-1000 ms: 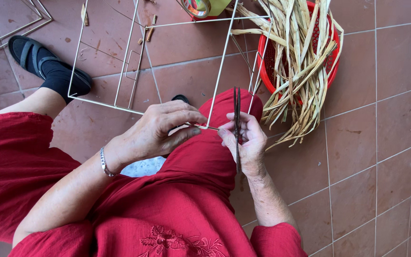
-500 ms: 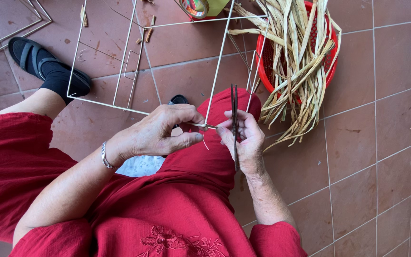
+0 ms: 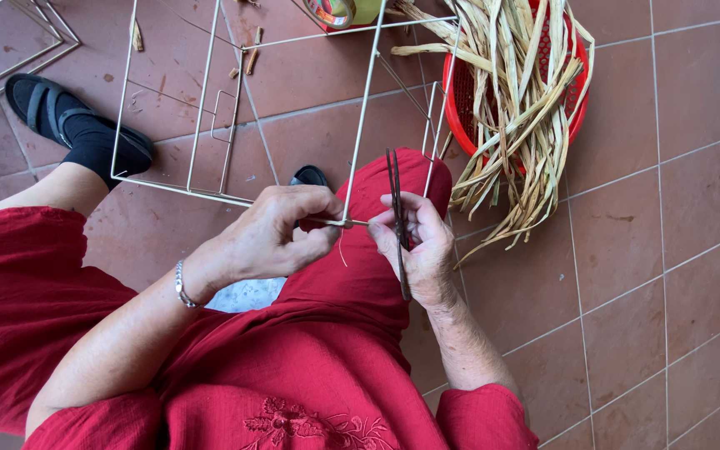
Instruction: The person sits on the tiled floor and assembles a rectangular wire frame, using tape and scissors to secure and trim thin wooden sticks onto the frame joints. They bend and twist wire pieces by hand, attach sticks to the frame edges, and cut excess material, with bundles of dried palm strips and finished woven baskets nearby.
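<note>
- Left hand: pinching a pale strand at the wire frame.
- Right hand: clasping dark scissors, just beside the left.
- Red basket of dried leaves: beyond the right hand.

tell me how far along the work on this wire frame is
Early, by the look of it. Done: the white wire frame is assembled, yet its rods look bare. In hand: the left hand pinches a thin strand at a frame rod, and the right hand holds a dark slender tool beside it. Left: the dried leaf strips piled in the red basket.
</note>
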